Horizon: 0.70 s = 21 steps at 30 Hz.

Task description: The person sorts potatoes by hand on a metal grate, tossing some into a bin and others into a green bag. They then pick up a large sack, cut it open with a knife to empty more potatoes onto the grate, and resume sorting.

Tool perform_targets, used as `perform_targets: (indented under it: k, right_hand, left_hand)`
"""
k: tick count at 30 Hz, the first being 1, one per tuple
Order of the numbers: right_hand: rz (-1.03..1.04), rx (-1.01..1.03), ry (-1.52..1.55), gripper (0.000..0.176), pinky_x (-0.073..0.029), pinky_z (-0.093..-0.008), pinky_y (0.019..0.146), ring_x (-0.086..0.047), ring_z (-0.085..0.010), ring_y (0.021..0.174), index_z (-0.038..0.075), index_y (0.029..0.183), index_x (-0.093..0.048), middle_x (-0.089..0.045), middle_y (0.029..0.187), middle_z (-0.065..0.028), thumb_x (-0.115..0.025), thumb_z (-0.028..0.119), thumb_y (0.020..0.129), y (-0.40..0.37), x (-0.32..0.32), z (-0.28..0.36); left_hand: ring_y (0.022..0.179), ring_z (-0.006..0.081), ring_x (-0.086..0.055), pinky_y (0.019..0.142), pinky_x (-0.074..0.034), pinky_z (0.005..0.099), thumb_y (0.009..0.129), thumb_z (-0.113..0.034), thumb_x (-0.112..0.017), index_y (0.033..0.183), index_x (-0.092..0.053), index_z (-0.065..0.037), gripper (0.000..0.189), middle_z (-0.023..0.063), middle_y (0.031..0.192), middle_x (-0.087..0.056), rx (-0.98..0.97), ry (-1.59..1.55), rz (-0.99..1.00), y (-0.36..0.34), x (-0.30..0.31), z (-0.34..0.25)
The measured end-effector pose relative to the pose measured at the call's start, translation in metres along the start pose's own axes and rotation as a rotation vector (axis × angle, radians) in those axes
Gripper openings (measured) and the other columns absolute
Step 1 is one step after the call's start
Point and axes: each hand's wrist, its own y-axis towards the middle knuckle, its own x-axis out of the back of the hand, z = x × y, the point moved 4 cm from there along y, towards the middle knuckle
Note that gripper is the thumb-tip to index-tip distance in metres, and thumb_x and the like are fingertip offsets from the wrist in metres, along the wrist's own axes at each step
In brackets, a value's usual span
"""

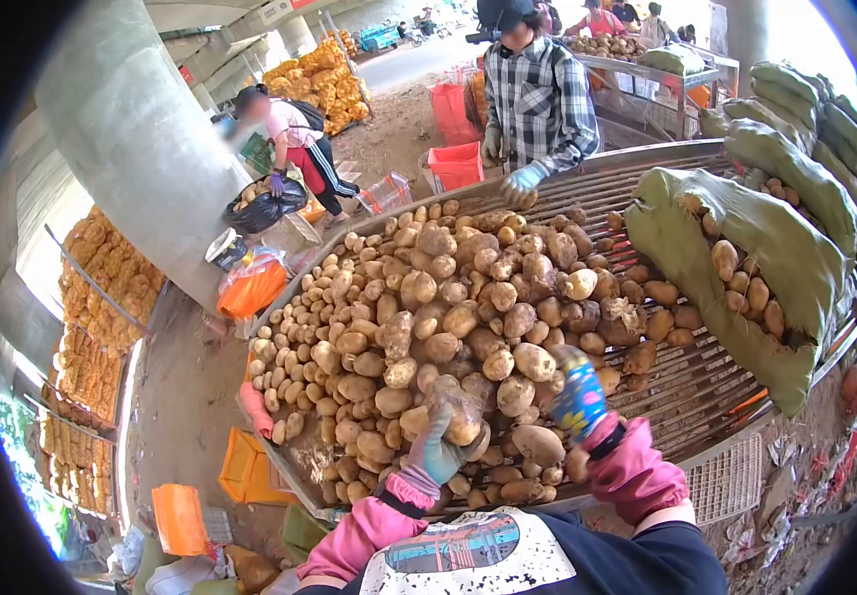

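A big heap of potatoes (389,327) covers the slatted sorting table (676,397) in front of me. My left hand (435,454), in a grey-green glove with a pink sleeve, is closed around a large potato (463,420) at the near side of the heap. To its right, my right hand (579,399) wears a blue patterned glove. Its fingers are smeared by motion over the potatoes, close to a large pale potato (533,363). Another long potato (538,445) lies between my two hands.
An opened green sack (745,268) spills potatoes onto the slats at right, with filled sacks (845,139) stacked behind. Across the table a person in a plaid shirt (537,104) reaches in with a gloved hand (524,184). Orange crates (250,468) stand left; a white crate (728,478) is at right.
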Motion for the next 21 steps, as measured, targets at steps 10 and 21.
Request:
perform_targets:
  k: [10,21]
  right_hand:
    - [-0.307,-0.508,-0.391,0.078,-0.049,-0.0427,0.091,-0.060,-0.0401,0.105,0.001,0.133,-0.048,-0.059,0.119,-0.0245,-0.083,0.031,0.070,-0.006,0.030,-0.188]
    - [0.012,-0.691,-0.440,0.076,-0.050,-0.0404,0.092,-0.059,-0.0368,0.109,0.007,0.145,-0.036,-0.057,0.121,-0.0238,-0.065,0.005,0.074,0.052,0.048,-0.260]
  left_hand:
    - [0.124,0.0261,-0.053,0.103,-0.049,0.0453,0.094,-0.022,-0.064,0.139,-0.042,-0.010,0.052,0.0097,0.135,-0.053,0.061,0.076,0.029,0.000,0.028,0.005]
    - [0.125,0.0263,-0.052,0.104,-0.047,0.0453,0.096,-0.022,-0.061,0.139,-0.042,-0.009,0.049,0.0093,0.135,-0.052,0.091,0.098,-0.004,0.002,0.034,0.010]
